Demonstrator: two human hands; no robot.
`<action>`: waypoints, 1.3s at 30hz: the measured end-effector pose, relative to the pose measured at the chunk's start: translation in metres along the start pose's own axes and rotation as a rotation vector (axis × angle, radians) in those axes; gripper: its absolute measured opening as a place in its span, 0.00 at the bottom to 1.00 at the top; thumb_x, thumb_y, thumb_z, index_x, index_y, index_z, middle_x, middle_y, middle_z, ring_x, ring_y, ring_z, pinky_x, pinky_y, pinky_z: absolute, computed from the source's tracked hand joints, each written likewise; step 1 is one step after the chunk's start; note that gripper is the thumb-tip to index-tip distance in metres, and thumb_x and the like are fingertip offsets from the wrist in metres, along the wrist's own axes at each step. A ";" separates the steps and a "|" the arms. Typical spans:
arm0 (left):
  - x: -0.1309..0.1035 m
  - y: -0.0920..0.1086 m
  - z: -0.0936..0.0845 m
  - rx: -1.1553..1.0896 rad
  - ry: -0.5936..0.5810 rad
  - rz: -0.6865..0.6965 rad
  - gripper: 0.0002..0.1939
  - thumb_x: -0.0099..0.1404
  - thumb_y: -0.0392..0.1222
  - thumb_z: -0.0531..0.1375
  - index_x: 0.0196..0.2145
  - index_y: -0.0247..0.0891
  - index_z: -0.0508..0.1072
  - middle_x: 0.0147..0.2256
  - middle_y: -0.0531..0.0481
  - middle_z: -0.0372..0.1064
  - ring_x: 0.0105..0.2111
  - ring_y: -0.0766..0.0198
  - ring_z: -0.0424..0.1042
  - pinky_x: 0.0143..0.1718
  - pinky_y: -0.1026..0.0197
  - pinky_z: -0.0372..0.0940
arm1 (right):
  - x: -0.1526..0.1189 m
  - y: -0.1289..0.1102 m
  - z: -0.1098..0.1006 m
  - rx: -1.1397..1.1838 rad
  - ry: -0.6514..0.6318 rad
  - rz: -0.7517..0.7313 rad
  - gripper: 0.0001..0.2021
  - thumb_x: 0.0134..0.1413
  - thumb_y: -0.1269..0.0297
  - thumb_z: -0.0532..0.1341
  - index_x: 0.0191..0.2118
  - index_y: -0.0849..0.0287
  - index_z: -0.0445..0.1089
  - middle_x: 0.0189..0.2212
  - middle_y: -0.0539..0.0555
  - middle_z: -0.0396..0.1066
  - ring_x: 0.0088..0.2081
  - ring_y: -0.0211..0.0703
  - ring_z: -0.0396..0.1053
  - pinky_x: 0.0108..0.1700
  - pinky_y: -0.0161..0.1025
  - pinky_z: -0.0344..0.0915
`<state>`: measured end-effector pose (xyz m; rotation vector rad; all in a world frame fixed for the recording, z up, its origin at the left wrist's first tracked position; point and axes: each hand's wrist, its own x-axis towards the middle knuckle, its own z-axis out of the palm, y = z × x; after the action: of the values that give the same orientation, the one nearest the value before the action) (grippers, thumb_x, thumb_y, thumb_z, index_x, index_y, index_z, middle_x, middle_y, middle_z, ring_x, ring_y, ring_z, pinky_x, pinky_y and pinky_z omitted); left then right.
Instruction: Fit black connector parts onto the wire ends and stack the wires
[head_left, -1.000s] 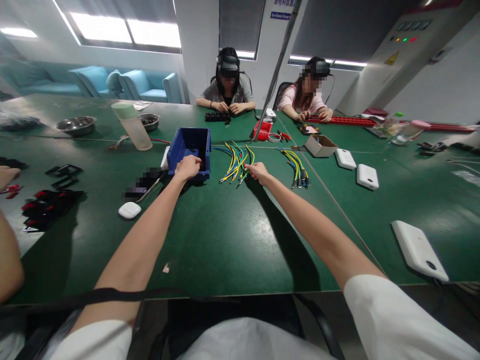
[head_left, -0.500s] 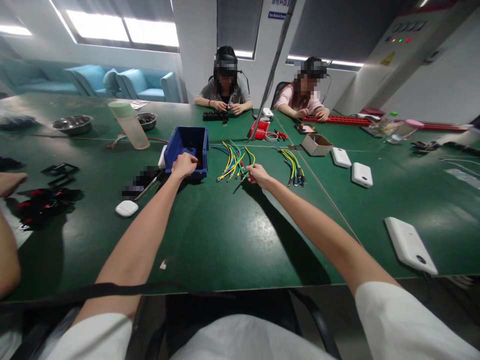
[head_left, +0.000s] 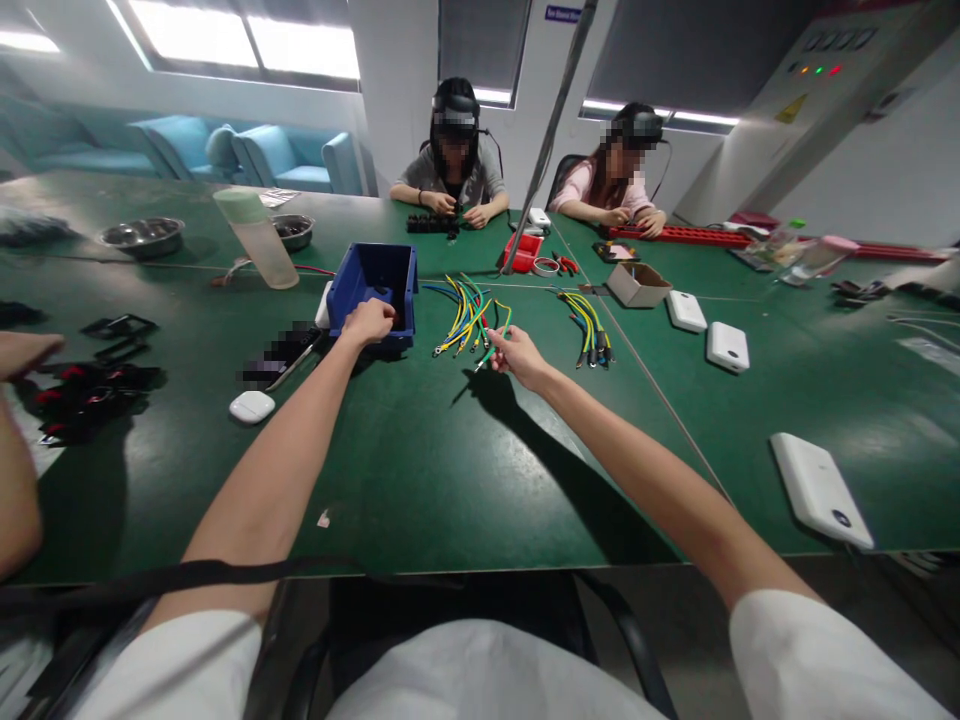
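My left hand [head_left: 367, 322] reaches over the front wall of a blue plastic bin [head_left: 345, 285]. Its fingers are curled down inside; their tips, and anything in them, are hidden. Between thumb and fingers, my right hand [head_left: 519, 357] pinches a green cable [head_left: 484, 360], its bare end pointing down toward me. Just beyond that hand lies a loose bundle of yellow, green, blue and red cables [head_left: 459, 322] with metal ring ends. A second bundle of cables [head_left: 589, 325], with dark sleeved ends, rests to its right.
Left of the bin are a phone [head_left: 281, 358], a white case [head_left: 252, 406] and a bottle [head_left: 259, 245]. Black parts [head_left: 90, 400] lie far left, beside another person's arm [head_left: 15, 480]. A slanted pole [head_left: 551, 140] stands beyond the cables. Two people work opposite. White devices [head_left: 727, 346] lie right.
My right hand has lifted the green cable slightly and drawn it a little toward me. My left hand stays at the bin, its fingers still inside. The view has shifted slightly.
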<state>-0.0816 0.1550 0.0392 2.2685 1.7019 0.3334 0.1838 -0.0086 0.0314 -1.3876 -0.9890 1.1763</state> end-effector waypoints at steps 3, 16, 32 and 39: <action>0.001 -0.001 0.001 -0.001 0.018 0.004 0.17 0.56 0.42 0.57 0.43 0.46 0.78 0.43 0.45 0.74 0.44 0.47 0.72 0.45 0.50 0.66 | -0.012 0.005 0.007 0.074 0.025 -0.044 0.13 0.57 0.56 0.61 0.37 0.55 0.56 0.16 0.43 0.64 0.14 0.32 0.59 0.14 0.25 0.52; 0.001 0.002 0.002 -0.037 0.065 -0.043 0.17 0.53 0.41 0.60 0.42 0.44 0.78 0.42 0.44 0.75 0.43 0.49 0.72 0.45 0.51 0.65 | -0.039 0.050 0.021 0.495 0.101 -0.151 0.23 0.46 0.58 0.67 0.40 0.51 0.51 0.18 0.39 0.62 0.17 0.32 0.60 0.17 0.25 0.56; -0.015 0.012 0.008 -0.170 0.461 -0.098 0.14 0.61 0.47 0.57 0.41 0.41 0.76 0.39 0.47 0.74 0.41 0.56 0.70 0.44 0.58 0.62 | -0.042 0.057 0.027 0.385 0.267 -0.270 0.19 0.51 0.60 0.63 0.41 0.52 0.50 0.18 0.38 0.64 0.17 0.35 0.66 0.18 0.27 0.64; -0.026 0.023 0.011 -0.102 0.656 -0.047 0.11 0.65 0.41 0.52 0.40 0.37 0.72 0.40 0.45 0.70 0.40 0.57 0.69 0.45 0.58 0.60 | -0.041 0.059 0.026 0.342 0.259 -0.273 0.17 0.53 0.59 0.61 0.40 0.52 0.50 0.19 0.40 0.64 0.17 0.34 0.66 0.17 0.27 0.62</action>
<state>-0.0643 0.1230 0.0369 2.1710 1.9509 1.2319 0.1488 -0.0523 -0.0216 -1.0616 -0.7263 0.8870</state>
